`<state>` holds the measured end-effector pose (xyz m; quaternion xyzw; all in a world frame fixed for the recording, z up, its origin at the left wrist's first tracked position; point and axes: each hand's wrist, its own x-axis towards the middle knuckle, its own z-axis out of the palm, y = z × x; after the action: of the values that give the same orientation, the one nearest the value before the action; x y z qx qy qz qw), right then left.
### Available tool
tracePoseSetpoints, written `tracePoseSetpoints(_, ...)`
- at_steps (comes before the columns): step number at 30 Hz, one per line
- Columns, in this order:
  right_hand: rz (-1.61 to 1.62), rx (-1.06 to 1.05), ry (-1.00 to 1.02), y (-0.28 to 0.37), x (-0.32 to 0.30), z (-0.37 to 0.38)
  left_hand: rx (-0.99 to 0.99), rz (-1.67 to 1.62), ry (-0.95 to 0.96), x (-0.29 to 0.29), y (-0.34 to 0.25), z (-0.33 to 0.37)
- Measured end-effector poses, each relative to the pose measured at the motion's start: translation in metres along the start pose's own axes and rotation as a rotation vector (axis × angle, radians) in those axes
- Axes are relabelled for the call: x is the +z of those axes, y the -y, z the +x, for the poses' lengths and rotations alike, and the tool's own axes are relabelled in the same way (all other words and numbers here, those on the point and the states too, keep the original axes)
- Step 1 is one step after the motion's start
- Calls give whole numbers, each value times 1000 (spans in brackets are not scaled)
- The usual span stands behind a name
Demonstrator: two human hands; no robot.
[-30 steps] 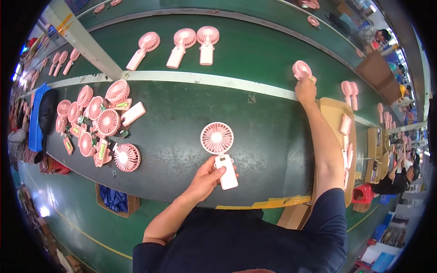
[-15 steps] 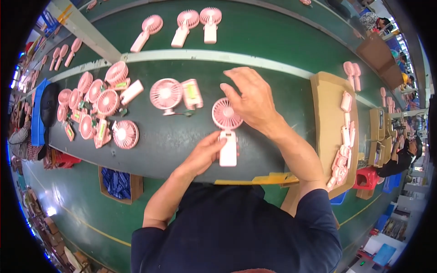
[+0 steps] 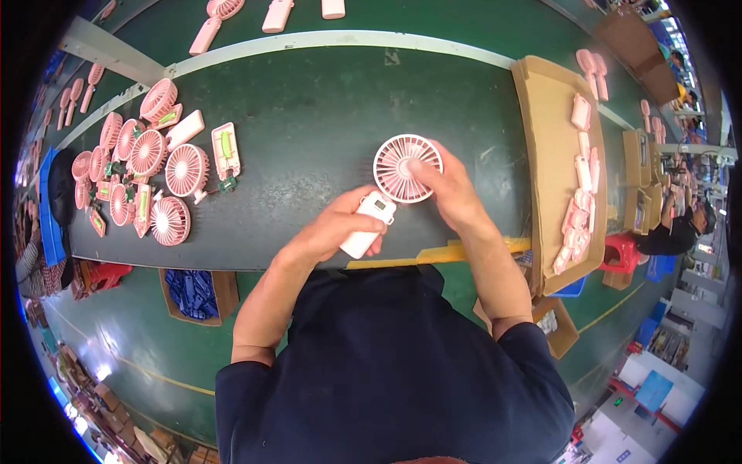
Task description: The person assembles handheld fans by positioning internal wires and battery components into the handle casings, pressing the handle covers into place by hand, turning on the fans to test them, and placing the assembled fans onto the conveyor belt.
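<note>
My left hand (image 3: 340,226) is closed round the pale pink-white handle (image 3: 369,229) of a hand-held fan, its fingers wrapped underneath. At the handle's upper end sits the fan's round pink slatted head (image 3: 402,172). My right hand (image 3: 450,185) grips that head from the right, thumb across the front grille and the other fingers behind. The handle tilts down to the left, and its top meets the head's lower rim; how they join is hard to make out.
Left on the dark green bench (image 3: 294,139) lies a cluster of pink fan heads (image 3: 147,152) with opened handles. One opened handle (image 3: 226,152) shows a green-yellow part. At right stands a cardboard tray (image 3: 545,178) of pink handle parts (image 3: 576,220). Beyond a white rail (image 3: 332,39) lie more fans.
My right hand has come down onto the fan head and now grips it. The handle has tilted in my left hand. A loose fan with its opened handle has slid left toward the cluster.
</note>
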<state>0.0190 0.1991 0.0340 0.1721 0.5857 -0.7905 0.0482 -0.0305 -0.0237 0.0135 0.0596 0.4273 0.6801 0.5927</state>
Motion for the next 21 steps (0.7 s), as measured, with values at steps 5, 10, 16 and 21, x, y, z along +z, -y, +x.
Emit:
tracePoseSetpoints(5, -146, -101, -247, -6, 14, -17, 398, 1043, -522, 34, -4, 5)
tracePoseSetpoints(10, -240, -212, -243, -12, 28, -30, 418, 1288, -656, 36, 9, 14)
tracePoseSetpoints(16, -205, -239, -195, -16, 23, -28, 374, 1234, -582, 32, 0, 15)
tracePoseSetpoints(21, -216, -274, -192, -19, 20, -27, 323, 1166, -529, 34, -6, 12)
